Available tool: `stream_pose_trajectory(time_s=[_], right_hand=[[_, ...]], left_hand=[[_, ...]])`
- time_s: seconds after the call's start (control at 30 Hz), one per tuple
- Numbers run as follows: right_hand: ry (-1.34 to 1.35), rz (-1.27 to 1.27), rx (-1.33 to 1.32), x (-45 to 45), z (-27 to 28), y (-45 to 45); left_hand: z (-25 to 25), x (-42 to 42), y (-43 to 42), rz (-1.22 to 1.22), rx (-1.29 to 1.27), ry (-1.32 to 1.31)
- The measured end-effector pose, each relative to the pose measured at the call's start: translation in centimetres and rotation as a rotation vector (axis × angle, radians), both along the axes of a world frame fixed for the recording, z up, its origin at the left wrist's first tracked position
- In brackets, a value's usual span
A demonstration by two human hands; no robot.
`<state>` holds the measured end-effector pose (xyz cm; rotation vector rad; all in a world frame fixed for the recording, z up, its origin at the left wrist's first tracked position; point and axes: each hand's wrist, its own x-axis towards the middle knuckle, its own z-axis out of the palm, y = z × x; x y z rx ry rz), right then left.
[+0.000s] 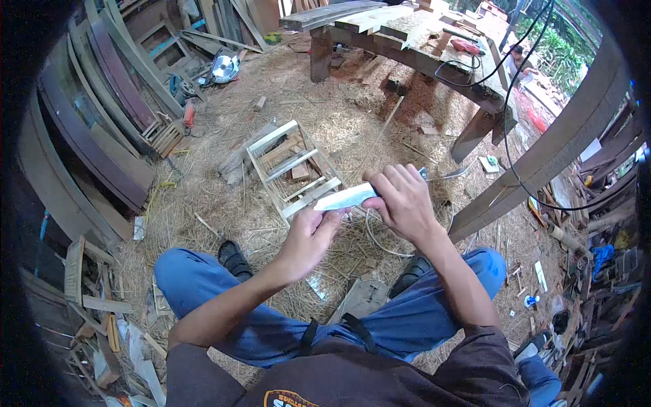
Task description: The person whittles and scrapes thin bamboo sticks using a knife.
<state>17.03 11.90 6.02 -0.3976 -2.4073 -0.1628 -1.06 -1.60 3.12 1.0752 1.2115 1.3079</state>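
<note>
In the head view, a pale, flat strip with a slanted end [342,198] is held in front of me, above the floor. My right hand [401,200] is wrapped round its right part, thumb along the near side. My left hand [312,237] pinches the strip's left end between thumb and fingers. Just beyond my right hand show a small dark blue piece and a curved metal piece [458,173]; whether they join the strip, I cannot tell. Below and ahead, a slatted wooden frame [293,169] lies on the shavings, close to both hands.
A wooden workbench [400,44] bears boards and a red power tool [466,46]. A black cable [510,146] hangs by a slanted post [542,149]. A circular saw [225,68] and red-bodied tool [188,115] lie left, near leaning boards. Another person's leg [540,380] is lower right.
</note>
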Motion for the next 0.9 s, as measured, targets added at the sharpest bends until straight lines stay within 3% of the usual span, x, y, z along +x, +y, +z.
stream_pose_trajectory(time_s=[0.07, 0.17, 0.27, 0.4, 0.5, 0.63, 0.77, 0.9], right_hand=[[-0.026, -0.043, -0.03, 0.4, 0.6, 0.0], [0.257, -0.138, -0.042, 0.7, 0.3, 1.8], [0.307, -0.437, -0.138, 2.7, 2.3, 4.3], [0.324, -0.449, -0.24, 2.9, 2.3, 3.3], [0.313, -0.304, -0.101, 1.3, 1.8, 2.3], [0.387, -0.422, -0.307, 1.4, 2.0, 3.3], [0.4, -0.421, -0.31, 1.4, 2.0, 3.2], [0.362, -0.266, -0.184, 0.2, 1.6, 1.7]], left_hand=[[1.1, 0.0, -0.2, -0.021, 0.005, -0.028], [0.8, 0.6, -0.3, -0.068, 0.076, 0.029], [-0.1, 1.3, -0.8, -0.111, 0.104, 0.061], [0.0, 0.6, -0.7, -0.112, 0.056, 0.015], [0.4, 0.3, -0.6, -0.052, 0.064, -0.027], [0.5, 0.1, -0.9, -0.001, 0.043, -0.108], [1.3, 0.6, -1.0, 0.058, 0.086, -0.057], [1.1, 0.8, -0.7, 0.123, 0.123, -0.082]])
